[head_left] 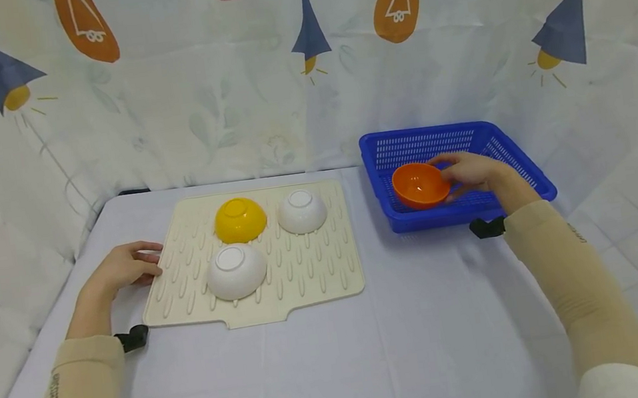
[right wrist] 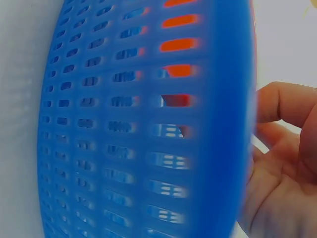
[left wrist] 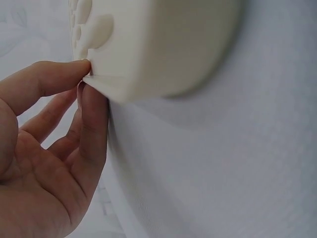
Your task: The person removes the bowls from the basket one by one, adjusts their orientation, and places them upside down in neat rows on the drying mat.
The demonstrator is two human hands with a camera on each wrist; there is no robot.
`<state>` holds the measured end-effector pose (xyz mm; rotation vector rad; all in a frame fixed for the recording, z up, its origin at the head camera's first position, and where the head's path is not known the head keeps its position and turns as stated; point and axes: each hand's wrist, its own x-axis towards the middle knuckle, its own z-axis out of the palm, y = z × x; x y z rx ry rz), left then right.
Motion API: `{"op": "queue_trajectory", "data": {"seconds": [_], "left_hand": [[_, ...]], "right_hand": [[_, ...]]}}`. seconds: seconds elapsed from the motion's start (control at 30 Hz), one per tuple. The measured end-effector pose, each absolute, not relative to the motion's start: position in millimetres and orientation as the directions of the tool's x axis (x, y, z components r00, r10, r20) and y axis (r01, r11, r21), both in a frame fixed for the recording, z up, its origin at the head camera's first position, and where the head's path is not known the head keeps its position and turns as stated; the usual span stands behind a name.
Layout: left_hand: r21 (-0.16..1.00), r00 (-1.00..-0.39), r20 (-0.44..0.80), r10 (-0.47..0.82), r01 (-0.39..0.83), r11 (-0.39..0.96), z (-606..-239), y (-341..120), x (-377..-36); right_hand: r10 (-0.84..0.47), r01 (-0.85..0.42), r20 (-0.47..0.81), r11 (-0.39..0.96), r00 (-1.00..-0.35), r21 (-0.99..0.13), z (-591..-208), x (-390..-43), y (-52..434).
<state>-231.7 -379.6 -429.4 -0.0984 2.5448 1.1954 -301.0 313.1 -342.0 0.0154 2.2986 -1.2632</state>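
An orange bowl (head_left: 419, 187) is gripped at its right rim by my right hand (head_left: 470, 174), inside the blue perforated basket (head_left: 454, 216). In the right wrist view the basket wall (right wrist: 124, 144) hides the fingertips, and orange shows through its slots. On the left, thumb and index finger of my left hand (left wrist: 54, 144) pinch the edge of a cream drying mat (head_left: 308, 298). Upside down on the mat lie a yellow bowl (head_left: 240, 221), a white bowl (head_left: 302, 212) at the back and another white bowl (head_left: 237, 273) nearer the front.
A white cloth covers the table (head_left: 341, 371). The basket stands at its back right, against a patterned curtain (head_left: 257, 99). Black wrist-camera mounts sit by both cuffs, the left mount (head_left: 133, 338) just in front of the mat's corner.
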Motion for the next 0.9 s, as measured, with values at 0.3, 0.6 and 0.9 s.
{"op": "queue_trajectory", "data": {"seconds": [0.3,0.6,0.9], "left_hand": [[0.740,-0.944,-0.321,0.082,-0.195,0.644,-431,-382,-231],[0.730,-0.937,-0.339,0.088,-0.203,0.652,-429,-381,-232],[0.729,-0.938,-0.334,0.097,-0.192,0.657,-428,-380,-234]], "right_hand": [[-0.215,0.216,-0.392,0.560,-0.894,-0.800,-332,-294,309],[-0.206,0.188,-0.342,0.532,-0.917,-0.826,-325,-283,300],[-0.258,0.143,-0.299,0.489,-0.919,-0.861,-316,-277,281]]}}
